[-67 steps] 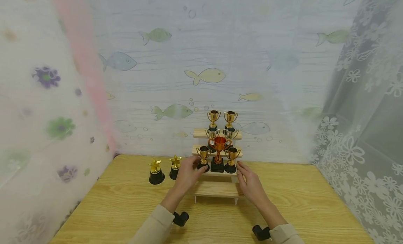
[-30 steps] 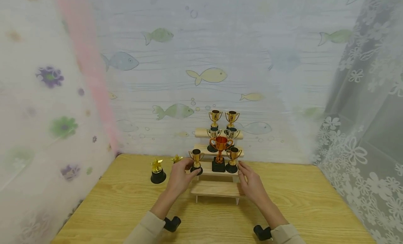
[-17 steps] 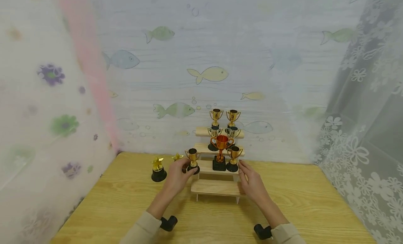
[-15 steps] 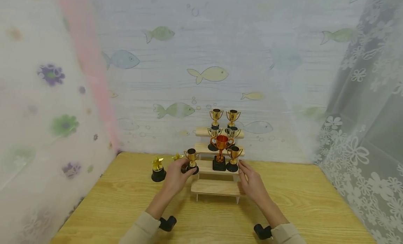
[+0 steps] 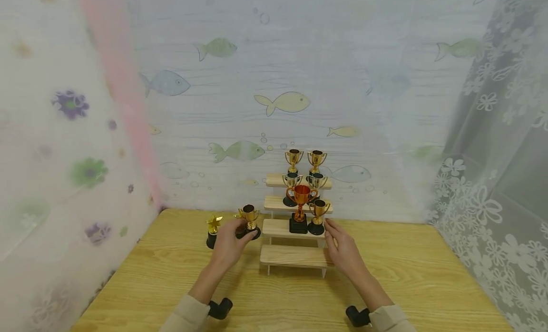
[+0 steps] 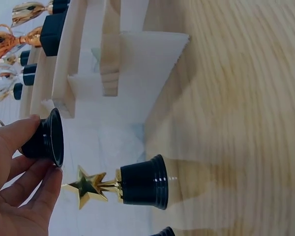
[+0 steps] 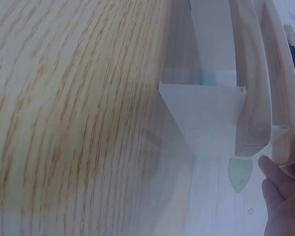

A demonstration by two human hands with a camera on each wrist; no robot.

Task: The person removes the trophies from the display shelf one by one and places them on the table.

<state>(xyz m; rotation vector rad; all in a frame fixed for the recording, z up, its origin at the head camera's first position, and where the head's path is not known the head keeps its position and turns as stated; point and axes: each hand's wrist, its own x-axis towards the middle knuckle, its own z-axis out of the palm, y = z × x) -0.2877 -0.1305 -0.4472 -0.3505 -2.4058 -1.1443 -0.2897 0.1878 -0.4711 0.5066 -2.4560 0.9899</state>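
My left hand (image 5: 229, 244) pinches a small gold trophy cup (image 5: 249, 217) by its black base (image 6: 53, 137) between thumb and fingers. In the left wrist view the hollow underside of that base shows, raised off the table left of the stepped wooden stand (image 5: 295, 256). My right hand (image 5: 342, 244) rests against the right end of the stand, fingers fairly straight beside another gold trophy cup (image 5: 319, 211). That cup stands on the third step down, next to a taller orange-red trophy cup (image 5: 302, 195).
Two silver trophy cups (image 5: 292, 180) stand on the second step and two gold ones (image 5: 293, 158) on the top step. Two star trophies (image 5: 214, 223) stand on the wooden table (image 5: 150, 275) to the left, partly hidden by my left hand. A fish-patterned curtain (image 5: 274, 51) hangs behind.
My left hand has taken the gold trophy cup off the third step and carried it left, past the stand's edge. My right hand has stayed at the stand's right end.
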